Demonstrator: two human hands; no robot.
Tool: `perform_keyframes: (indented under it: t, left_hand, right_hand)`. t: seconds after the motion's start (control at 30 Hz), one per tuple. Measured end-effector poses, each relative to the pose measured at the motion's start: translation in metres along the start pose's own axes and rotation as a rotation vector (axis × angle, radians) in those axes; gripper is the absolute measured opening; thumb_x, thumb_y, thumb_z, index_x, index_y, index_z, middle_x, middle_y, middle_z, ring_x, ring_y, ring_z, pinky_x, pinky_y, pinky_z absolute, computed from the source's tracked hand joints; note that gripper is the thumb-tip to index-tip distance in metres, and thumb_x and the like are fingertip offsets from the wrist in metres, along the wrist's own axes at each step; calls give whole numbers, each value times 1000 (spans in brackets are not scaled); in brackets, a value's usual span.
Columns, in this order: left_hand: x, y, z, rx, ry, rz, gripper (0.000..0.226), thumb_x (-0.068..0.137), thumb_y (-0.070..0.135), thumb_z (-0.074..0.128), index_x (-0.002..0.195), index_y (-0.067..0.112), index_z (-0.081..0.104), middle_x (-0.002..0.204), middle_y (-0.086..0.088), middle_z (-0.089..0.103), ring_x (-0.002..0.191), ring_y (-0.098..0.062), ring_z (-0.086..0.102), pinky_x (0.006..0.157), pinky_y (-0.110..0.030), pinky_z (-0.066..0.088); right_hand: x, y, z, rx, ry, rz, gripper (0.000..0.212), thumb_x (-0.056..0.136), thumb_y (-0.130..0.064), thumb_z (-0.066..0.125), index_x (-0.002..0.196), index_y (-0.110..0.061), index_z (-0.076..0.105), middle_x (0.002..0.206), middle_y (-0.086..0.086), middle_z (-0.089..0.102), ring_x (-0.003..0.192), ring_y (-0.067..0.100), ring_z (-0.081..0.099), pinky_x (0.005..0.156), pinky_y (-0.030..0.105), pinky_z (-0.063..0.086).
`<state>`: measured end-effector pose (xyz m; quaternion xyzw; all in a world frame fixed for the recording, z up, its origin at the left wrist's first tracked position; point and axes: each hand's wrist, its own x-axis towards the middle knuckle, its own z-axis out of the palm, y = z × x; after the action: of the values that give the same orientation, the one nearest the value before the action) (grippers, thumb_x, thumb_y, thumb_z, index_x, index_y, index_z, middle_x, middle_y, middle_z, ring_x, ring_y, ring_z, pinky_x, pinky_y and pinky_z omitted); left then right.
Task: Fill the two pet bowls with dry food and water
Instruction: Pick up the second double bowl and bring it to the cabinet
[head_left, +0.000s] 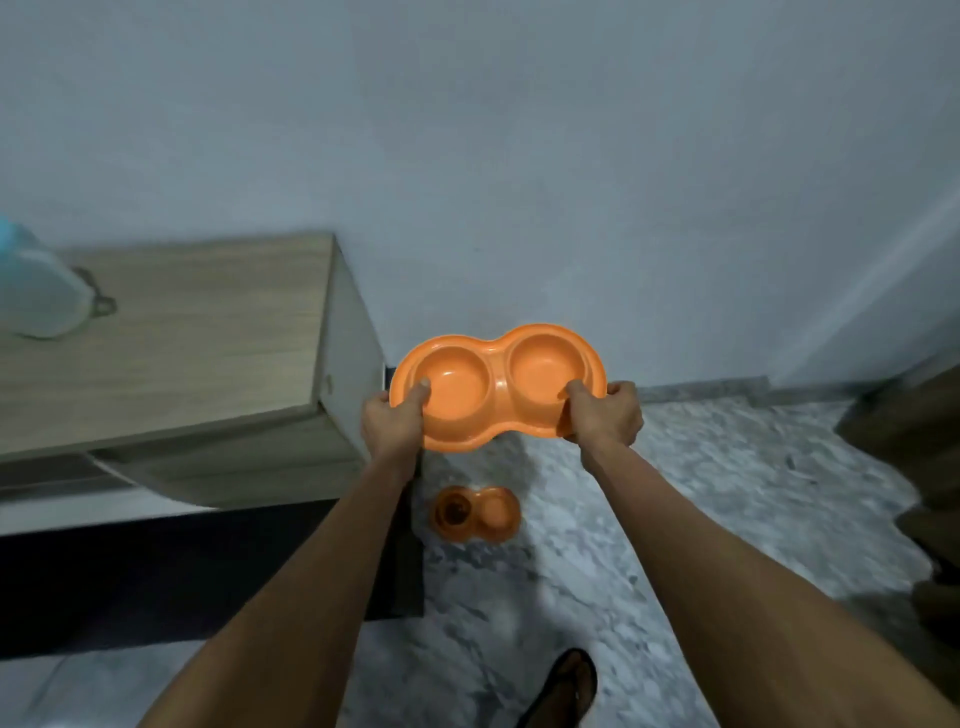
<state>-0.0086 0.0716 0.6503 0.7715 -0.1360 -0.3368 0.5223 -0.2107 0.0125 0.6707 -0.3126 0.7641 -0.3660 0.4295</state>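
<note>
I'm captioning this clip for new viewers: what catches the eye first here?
An empty orange double bowl held up mid-frame, the left hand and right hand gripping its two ends. Below it on the marble floor sits a second orange double bowl, one cup dark with contents.

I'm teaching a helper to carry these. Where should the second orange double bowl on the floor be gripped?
Probably at its two narrow ends, from above, like the held double bowl. The floor double bowl lies flat, its left cup apparently holding dark contents, so level lifting with left hand and right hand avoids spilling.
</note>
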Motion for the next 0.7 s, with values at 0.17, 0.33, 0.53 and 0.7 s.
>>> perform_keyframes:
  t: [0.17,0.33,0.53,0.7]
  left_hand:
    - [0,12,-129,-70,59,9,51,72,38,81,102,-1,67,97,-16,71,92,-32,69,69,-35,50]
    - [7,18,-259,-102,126,33,51,78,38,78,110,0,65,104,-14,70,96,-30,67,72,-33,49]
    - [25,26,-378,-141,231,60,30,81,33,76,93,10,63,97,-10,66,95,-29,64,79,-39,52]
    - [61,22,-458,-156,285,56,31,83,35,74,103,14,64,103,-8,66,100,-29,64,91,-48,54]
  right_hand:
    - [-112,-4,44,-5,-56,-53,47,69,-35,71,107,-15,50,116,12,54,94,33,57,75,53,59]
    - [-220,-1,100,-23,-142,-105,49,74,-35,71,112,-11,51,116,13,54,92,33,55,78,53,59]
    - [-315,-6,173,-74,-260,-135,53,74,-39,71,115,-12,50,117,15,54,92,34,56,79,56,58]
    - [-368,-16,248,-91,-350,-183,58,77,-36,73,120,-8,48,124,18,53,99,38,59,79,56,58]
